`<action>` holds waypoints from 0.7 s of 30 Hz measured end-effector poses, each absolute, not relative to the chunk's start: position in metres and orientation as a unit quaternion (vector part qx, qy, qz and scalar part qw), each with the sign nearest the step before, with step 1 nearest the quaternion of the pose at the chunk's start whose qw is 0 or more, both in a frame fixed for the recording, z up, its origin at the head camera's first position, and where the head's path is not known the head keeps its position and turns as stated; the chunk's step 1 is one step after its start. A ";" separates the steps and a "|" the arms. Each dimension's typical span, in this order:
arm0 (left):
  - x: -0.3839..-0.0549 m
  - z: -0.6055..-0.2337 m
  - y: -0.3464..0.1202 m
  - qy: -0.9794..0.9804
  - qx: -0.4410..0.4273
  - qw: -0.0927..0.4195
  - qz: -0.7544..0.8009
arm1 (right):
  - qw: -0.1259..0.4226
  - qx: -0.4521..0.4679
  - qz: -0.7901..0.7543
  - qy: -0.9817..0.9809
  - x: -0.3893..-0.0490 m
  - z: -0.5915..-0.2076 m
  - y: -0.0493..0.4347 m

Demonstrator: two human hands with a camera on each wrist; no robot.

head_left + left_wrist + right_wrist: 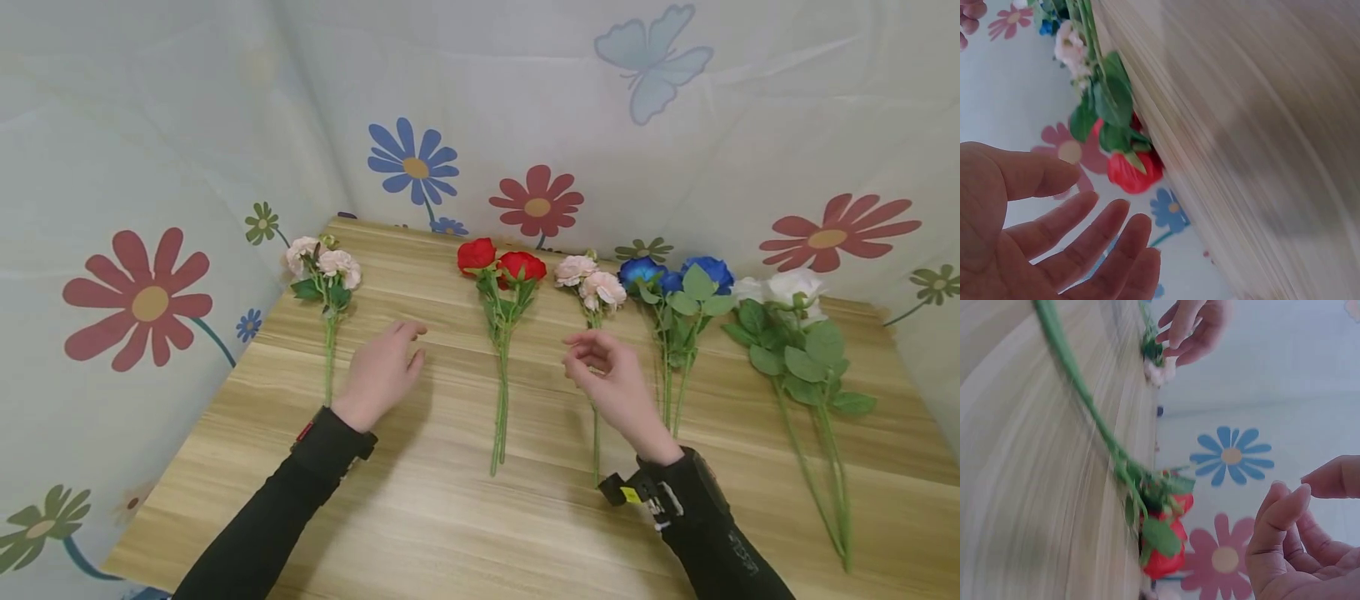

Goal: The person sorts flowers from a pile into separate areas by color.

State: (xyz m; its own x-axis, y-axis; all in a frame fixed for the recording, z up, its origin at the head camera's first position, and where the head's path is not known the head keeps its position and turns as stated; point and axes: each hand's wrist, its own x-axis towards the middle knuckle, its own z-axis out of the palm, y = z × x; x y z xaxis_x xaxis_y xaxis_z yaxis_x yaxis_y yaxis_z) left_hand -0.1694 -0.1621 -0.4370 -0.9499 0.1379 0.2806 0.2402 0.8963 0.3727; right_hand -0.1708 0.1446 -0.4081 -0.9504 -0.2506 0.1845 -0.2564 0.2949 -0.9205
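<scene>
My left hand [381,371] hovers over the wooden table between a pale pink flower stem [330,367] and two red roses [499,260]. Its fingers are relaxed, thumb apart, and the palm holds nothing in the left wrist view. Above another pale pink flower [600,289] is my right hand [617,387], covering part of that stem. Its fingers are loosely bent with the thumb close to the fingertips, and the right wrist view shows nothing between them. In that view the red roses [1163,553] lie beyond, on the table.
Blue roses [707,275] lie right of the second pink flower, their stems partly behind my right hand. White roses [795,290] with broad leaves lie at the far right. The wooden table [420,517] meets a flower-printed curtain [465,75] at its back and sides.
</scene>
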 end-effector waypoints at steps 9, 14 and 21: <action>-0.165 -0.430 -0.212 -0.974 -0.042 0.087 -0.207 | -0.075 0.121 0.652 -0.744 -0.177 -0.413 0.105; -0.161 -0.423 -0.236 -0.979 0.003 0.052 -0.200 | -0.103 0.110 0.687 -0.711 -0.177 -0.414 0.090; -0.162 -0.422 -0.263 -0.977 0.040 0.020 -0.210 | -0.152 0.106 0.711 -0.678 -0.178 -0.418 0.079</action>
State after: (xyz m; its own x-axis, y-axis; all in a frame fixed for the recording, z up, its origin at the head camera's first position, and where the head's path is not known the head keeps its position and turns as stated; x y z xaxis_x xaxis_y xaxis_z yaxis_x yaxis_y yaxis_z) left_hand -0.1621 -0.2633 -0.4224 -0.9960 -0.0870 0.0216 -0.0704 0.9082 0.4125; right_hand -0.1775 0.0791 -0.4182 -0.9309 -0.3610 -0.0554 0.0727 -0.0344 -0.9968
